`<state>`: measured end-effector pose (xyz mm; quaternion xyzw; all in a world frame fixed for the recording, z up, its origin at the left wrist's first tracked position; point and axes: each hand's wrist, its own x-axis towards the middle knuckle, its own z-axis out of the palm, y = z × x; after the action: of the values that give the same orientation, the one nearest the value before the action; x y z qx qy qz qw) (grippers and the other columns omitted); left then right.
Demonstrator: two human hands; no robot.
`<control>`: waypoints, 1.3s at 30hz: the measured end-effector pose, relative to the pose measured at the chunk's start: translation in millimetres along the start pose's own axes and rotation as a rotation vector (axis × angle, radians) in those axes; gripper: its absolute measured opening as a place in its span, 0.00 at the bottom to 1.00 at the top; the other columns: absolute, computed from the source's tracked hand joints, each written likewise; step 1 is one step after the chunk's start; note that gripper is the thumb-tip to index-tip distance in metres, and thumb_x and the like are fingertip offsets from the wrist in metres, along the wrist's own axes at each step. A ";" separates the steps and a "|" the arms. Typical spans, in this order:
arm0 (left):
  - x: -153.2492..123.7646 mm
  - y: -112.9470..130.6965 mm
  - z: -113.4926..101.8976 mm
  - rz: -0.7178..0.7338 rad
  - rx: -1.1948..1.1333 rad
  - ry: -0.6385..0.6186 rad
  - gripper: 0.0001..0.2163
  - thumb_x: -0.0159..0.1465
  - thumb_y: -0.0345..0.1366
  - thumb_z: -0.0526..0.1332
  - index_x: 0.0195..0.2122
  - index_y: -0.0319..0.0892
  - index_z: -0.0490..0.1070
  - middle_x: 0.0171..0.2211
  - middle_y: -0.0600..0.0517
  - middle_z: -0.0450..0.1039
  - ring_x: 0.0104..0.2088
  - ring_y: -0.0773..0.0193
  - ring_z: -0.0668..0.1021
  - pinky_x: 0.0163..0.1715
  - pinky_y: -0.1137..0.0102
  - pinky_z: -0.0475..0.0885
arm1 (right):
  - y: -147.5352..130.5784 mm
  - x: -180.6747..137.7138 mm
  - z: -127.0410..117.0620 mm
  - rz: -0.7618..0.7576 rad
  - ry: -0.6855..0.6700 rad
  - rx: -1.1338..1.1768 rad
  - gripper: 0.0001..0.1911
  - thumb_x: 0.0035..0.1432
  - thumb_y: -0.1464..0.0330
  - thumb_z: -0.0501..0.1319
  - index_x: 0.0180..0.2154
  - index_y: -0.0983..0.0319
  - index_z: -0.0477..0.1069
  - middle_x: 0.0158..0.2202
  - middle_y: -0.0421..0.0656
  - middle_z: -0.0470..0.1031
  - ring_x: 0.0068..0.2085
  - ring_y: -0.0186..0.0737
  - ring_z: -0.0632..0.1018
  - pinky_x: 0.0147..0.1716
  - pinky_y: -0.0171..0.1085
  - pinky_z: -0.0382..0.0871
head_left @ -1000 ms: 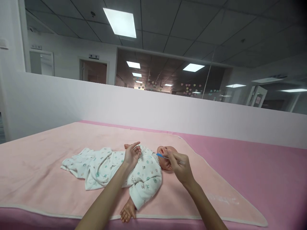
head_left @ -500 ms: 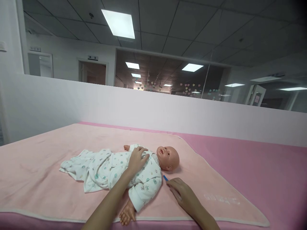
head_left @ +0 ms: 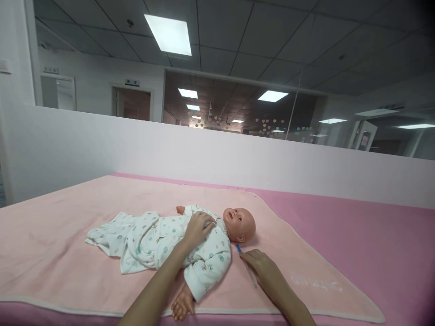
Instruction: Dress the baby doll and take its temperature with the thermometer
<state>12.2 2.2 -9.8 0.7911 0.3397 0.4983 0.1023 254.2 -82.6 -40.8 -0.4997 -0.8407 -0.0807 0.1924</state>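
Note:
A baby doll (head_left: 239, 225) lies on its back, head to the right, in a white patterned outfit (head_left: 142, 244). On its upper chest rests my left hand (head_left: 199, 228), fingers curled and pinching the cloth near the collar. Just below the doll's head is my right hand (head_left: 260, 267). Its fingertips close on a thin clear stick with a blue end, which looks like a thermometer (head_left: 251, 276). The blue end points up toward the doll's neck. My fingers cover part of the stick's upper portion.
A light pink blanket (head_left: 68, 217) with a pale edge lies under the doll, over a darker pink padded surface (head_left: 340, 226). Behind stands a low white wall (head_left: 220, 156) with a window above it. One doll hand (head_left: 183, 303) reaches the front edge.
My left fingers have curled in on the cloth at the chest. At my right hand, the thermometer has shifted slightly right and up, and more of its clear length shows.

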 end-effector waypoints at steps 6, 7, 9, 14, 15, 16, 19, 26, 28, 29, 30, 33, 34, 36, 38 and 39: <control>-2.0 6.6 -0.9 -0.058 0.145 -0.070 0.08 0.60 0.36 0.52 0.33 0.44 0.70 0.35 0.52 0.71 0.40 0.60 0.68 0.41 0.66 0.59 | -13.7 20.8 -4.4 -0.181 0.561 0.006 0.20 0.51 0.79 0.48 0.40 0.59 0.72 0.31 0.43 0.75 0.31 0.36 0.74 0.29 0.32 0.67; -2.3 7.7 -1.1 -0.059 0.170 -0.072 0.08 0.61 0.36 0.51 0.33 0.44 0.69 0.35 0.52 0.71 0.40 0.61 0.68 0.42 0.65 0.59 | -20.8 30.1 -5.3 -0.201 0.640 0.043 0.20 0.50 0.80 0.48 0.38 0.59 0.72 0.30 0.42 0.75 0.30 0.35 0.74 0.29 0.32 0.67; -2.8 9.1 -1.3 -0.054 0.204 -0.063 0.09 0.62 0.36 0.49 0.34 0.44 0.68 0.34 0.53 0.71 0.39 0.62 0.68 0.43 0.65 0.58 | -37.9 53.3 -5.9 -0.224 0.720 0.122 0.20 0.48 0.81 0.48 0.35 0.59 0.73 0.27 0.41 0.74 0.28 0.34 0.73 0.28 0.32 0.66; -1.9 5.2 -0.5 -0.094 0.259 -0.065 0.10 0.62 0.38 0.48 0.33 0.42 0.67 0.32 0.52 0.71 0.36 0.62 0.69 0.41 0.65 0.60 | -74.2 115.2 10.7 -0.069 0.767 0.342 0.19 0.44 0.81 0.46 0.29 0.61 0.72 0.25 0.40 0.73 0.29 0.35 0.72 0.32 0.34 0.66; -1.4 3.8 -0.3 -0.117 0.273 -0.068 0.11 0.62 0.38 0.48 0.33 0.42 0.68 0.31 0.51 0.71 0.36 0.61 0.69 0.39 0.65 0.61 | -77.2 123.4 16.6 -0.013 0.745 0.382 0.18 0.43 0.81 0.46 0.28 0.61 0.71 0.26 0.41 0.73 0.30 0.36 0.72 0.32 0.35 0.65; -0.9 2.4 -0.1 -0.140 0.280 -0.073 0.11 0.62 0.37 0.48 0.33 0.41 0.68 0.31 0.50 0.71 0.35 0.61 0.69 0.38 0.66 0.61 | -78.9 129.2 22.6 0.036 0.728 0.416 0.17 0.43 0.81 0.46 0.27 0.61 0.71 0.26 0.41 0.73 0.30 0.36 0.72 0.32 0.35 0.65; 0.0 -0.1 -0.7 -0.175 0.245 -0.095 0.11 0.59 0.36 0.50 0.35 0.41 0.71 0.31 0.50 0.72 0.35 0.60 0.70 0.36 0.67 0.62 | -77.8 134.3 37.4 0.116 0.722 0.473 0.16 0.43 0.80 0.46 0.25 0.62 0.69 0.26 0.42 0.71 0.30 0.37 0.70 0.32 0.35 0.63; -1.4 2.3 -5.7 -0.135 0.145 -0.117 0.15 0.53 0.31 0.54 0.40 0.44 0.73 0.35 0.52 0.75 0.39 0.60 0.71 0.42 0.68 0.63 | -74.5 124.5 45.1 0.168 0.729 0.498 0.16 0.41 0.81 0.46 0.28 0.62 0.68 0.28 0.42 0.70 0.32 0.38 0.69 0.32 0.35 0.63; -1.9 3.8 -7.1 -0.150 0.124 -0.114 0.15 0.53 0.31 0.53 0.40 0.45 0.74 0.36 0.53 0.75 0.39 0.60 0.71 0.41 0.68 0.63 | -75.9 124.8 44.9 0.180 0.730 0.488 0.17 0.41 0.81 0.46 0.29 0.62 0.68 0.29 0.43 0.70 0.32 0.38 0.69 0.33 0.35 0.63; -2.2 4.5 -7.7 -0.156 0.114 -0.110 0.15 0.53 0.31 0.53 0.40 0.45 0.74 0.36 0.53 0.75 0.39 0.60 0.71 0.41 0.69 0.63 | -76.6 125.0 44.7 0.186 0.730 0.481 0.17 0.41 0.81 0.47 0.29 0.62 0.68 0.29 0.43 0.69 0.33 0.38 0.69 0.34 0.35 0.63; -2.4 5.0 -8.3 -0.160 0.107 -0.103 0.15 0.53 0.31 0.53 0.40 0.45 0.74 0.36 0.53 0.75 0.39 0.61 0.71 0.41 0.69 0.63 | -77.3 125.2 44.6 0.190 0.732 0.476 0.17 0.40 0.81 0.47 0.29 0.62 0.68 0.30 0.43 0.69 0.33 0.38 0.69 0.34 0.35 0.63; -3.2 5.5 -9.5 -0.162 0.102 -0.099 0.15 0.54 0.31 0.54 0.40 0.46 0.73 0.36 0.53 0.75 0.39 0.61 0.71 0.41 0.70 0.64 | -78.7 124.7 44.4 0.196 0.730 0.470 0.16 0.39 0.81 0.47 0.29 0.62 0.66 0.29 0.42 0.68 0.33 0.38 0.68 0.34 0.35 0.62; -3.4 5.3 -9.5 -0.162 0.103 -0.099 0.14 0.55 0.32 0.54 0.41 0.46 0.73 0.36 0.53 0.75 0.39 0.61 0.71 0.40 0.70 0.64 | -78.9 124.4 44.5 0.199 0.730 0.467 0.15 0.39 0.81 0.47 0.28 0.62 0.66 0.29 0.42 0.67 0.33 0.38 0.68 0.33 0.35 0.62; -3.7 4.4 -9.4 -0.160 0.106 -0.096 0.14 0.55 0.32 0.54 0.42 0.46 0.73 0.36 0.53 0.75 0.39 0.62 0.72 0.40 0.70 0.64 | -78.9 124.1 44.9 0.197 0.730 0.461 0.14 0.39 0.81 0.47 0.27 0.61 0.65 0.28 0.41 0.65 0.31 0.38 0.67 0.31 0.35 0.62; -3.6 3.8 -9.0 -0.158 0.111 -0.093 0.14 0.56 0.33 0.54 0.42 0.46 0.73 0.36 0.53 0.75 0.38 0.62 0.72 0.40 0.70 0.64 | -78.4 124.6 45.7 0.176 0.729 0.463 0.14 0.40 0.81 0.47 0.27 0.61 0.64 0.27 0.41 0.64 0.31 0.37 0.67 0.31 0.34 0.62; -3.6 3.7 -8.9 -0.159 0.113 -0.092 0.14 0.56 0.33 0.54 0.42 0.46 0.73 0.36 0.53 0.75 0.38 0.62 0.72 0.39 0.70 0.64 | -78.1 125.1 46.2 0.163 0.729 0.468 0.14 0.40 0.81 0.47 0.27 0.61 0.64 0.28 0.41 0.64 0.31 0.37 0.67 0.31 0.34 0.62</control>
<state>5.2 -4.4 -6.3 0.7882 0.4241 0.4317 0.1121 121.6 -4.3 -28.0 -0.4464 -0.6713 -0.0435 0.5901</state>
